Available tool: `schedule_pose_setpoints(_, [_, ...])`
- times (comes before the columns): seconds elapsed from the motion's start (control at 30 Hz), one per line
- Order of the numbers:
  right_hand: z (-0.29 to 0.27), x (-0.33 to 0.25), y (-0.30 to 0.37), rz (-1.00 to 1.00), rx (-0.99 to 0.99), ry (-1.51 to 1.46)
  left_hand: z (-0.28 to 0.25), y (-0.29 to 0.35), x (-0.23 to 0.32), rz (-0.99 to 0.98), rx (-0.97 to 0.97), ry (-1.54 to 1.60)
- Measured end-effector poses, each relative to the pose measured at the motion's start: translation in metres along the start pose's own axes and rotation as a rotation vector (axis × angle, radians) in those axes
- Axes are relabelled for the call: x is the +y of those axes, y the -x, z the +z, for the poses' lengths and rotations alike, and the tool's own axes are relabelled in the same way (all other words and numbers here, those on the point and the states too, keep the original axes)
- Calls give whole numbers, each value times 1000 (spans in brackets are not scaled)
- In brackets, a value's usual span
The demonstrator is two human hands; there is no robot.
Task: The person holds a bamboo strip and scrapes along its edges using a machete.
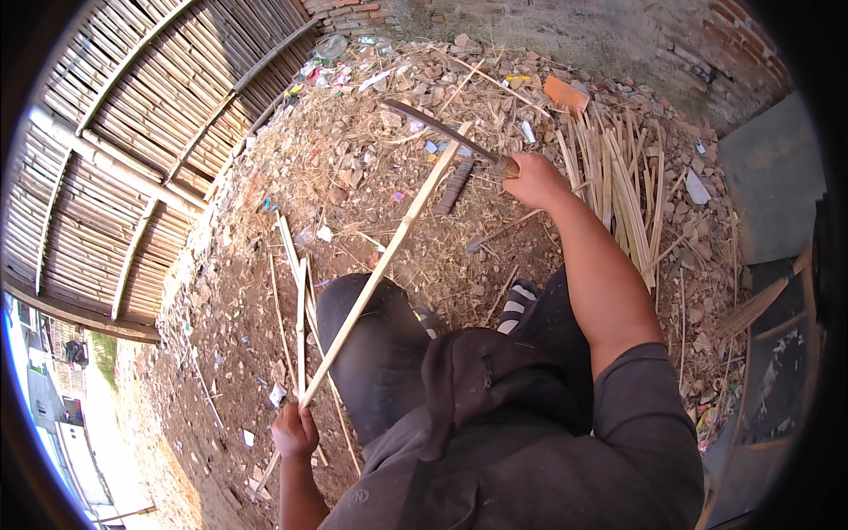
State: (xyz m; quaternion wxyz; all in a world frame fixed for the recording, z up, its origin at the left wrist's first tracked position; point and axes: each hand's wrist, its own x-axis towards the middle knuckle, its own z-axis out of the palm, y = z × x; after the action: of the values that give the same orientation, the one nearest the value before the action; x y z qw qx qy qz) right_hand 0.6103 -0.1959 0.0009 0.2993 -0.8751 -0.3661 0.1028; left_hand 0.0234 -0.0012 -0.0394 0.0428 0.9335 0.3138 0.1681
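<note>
My left hand (295,431) is closed round the lower end of a long pale bamboo strip (386,258). The strip slants up and to the right, passing over my left knee. In my right hand (536,181) is the wooden handle of a machete (442,130) with a dark, slightly curved blade. Its blade points up and left, crossing the strip near the far end; whether the two touch I cannot tell. Beneath that end, a dark rod-shaped piece (454,186) lies on the ground.
A pile of split bamboo strips (623,181) lies to the right, and a few loose strips (301,327) lie left of my knee. Broken brick and litter cover the ground. A bamboo fence (132,132) stands left, a brick wall (565,44) at the back, and a grey panel (773,181) right.
</note>
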Motion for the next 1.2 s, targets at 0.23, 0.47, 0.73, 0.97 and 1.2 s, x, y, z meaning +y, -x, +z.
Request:
schedule_pose_setpoints(0.23, [1,-2,4,111,112,-14,-4,-1,5,-21,-23,-22])
schedule_pose_setpoints(0.47, [9,-38,17,-274,-37,117,5,-1,6,-22,-36,4])
schedule_pose_setpoints(0.73, [-1,7,-1,-48,51,-7,4,1,1,-46,-42,-7])
schedule_pose_setpoints(0.97, [8,-20,10,-166,-74,53,7,0,6,-52,-35,-7])
schedule_pose_setpoints(1.2, [0,-44,21,-298,-178,210,11,6,2,-44,-10,-24])
